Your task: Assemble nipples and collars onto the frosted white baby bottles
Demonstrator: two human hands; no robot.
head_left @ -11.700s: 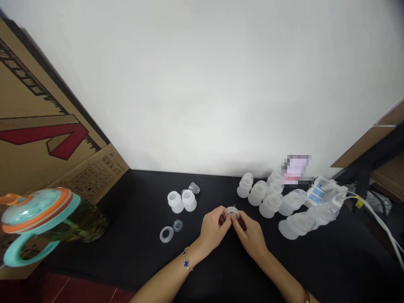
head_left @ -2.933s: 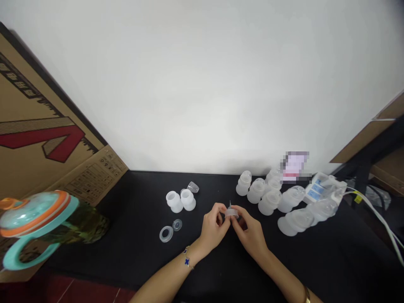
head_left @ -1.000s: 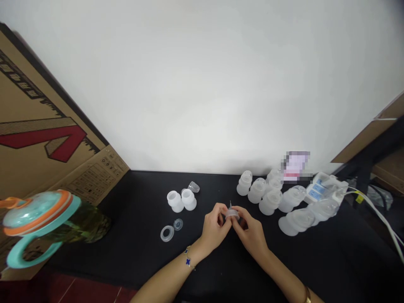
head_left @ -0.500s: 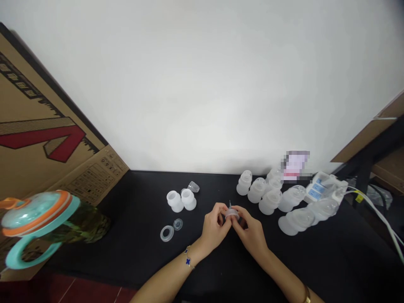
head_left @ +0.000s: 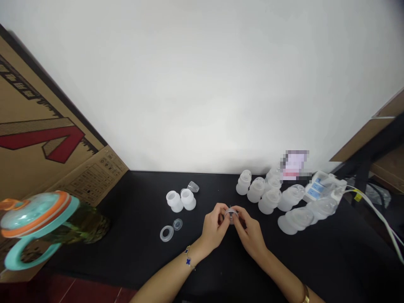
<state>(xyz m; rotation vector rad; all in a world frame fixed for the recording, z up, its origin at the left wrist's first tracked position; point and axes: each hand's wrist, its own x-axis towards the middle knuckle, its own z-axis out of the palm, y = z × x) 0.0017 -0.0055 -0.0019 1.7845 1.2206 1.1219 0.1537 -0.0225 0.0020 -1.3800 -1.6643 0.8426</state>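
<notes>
Both hands meet over the black table, pinching a translucent baby bottle collar ring with a nipple (head_left: 231,211) in it. My left hand (head_left: 215,226) grips its left side, thumb and fingers closed. On the opposite side my right hand (head_left: 251,234) has its thumb and fingers closed on the same ring. Fingertips hide part of it. To the left lie a loose collar ring (head_left: 166,233) and a clear nipple (head_left: 177,224). Two uncapped white bottles (head_left: 188,199) stand behind them, next to a clear cap (head_left: 193,187).
Several capped baby bottles (head_left: 269,201) stand at the right, near a white power strip (head_left: 316,188) with cables. A large jug (head_left: 41,214) with a turquoise lid and handle is at the left, before a cardboard box (head_left: 41,105). A white wall (head_left: 202,84) rises behind.
The ring has tipped between my fingers, so its face now shows more toward me and the nipple's tip sticks up less. Both hands stay in nearly the same place.
</notes>
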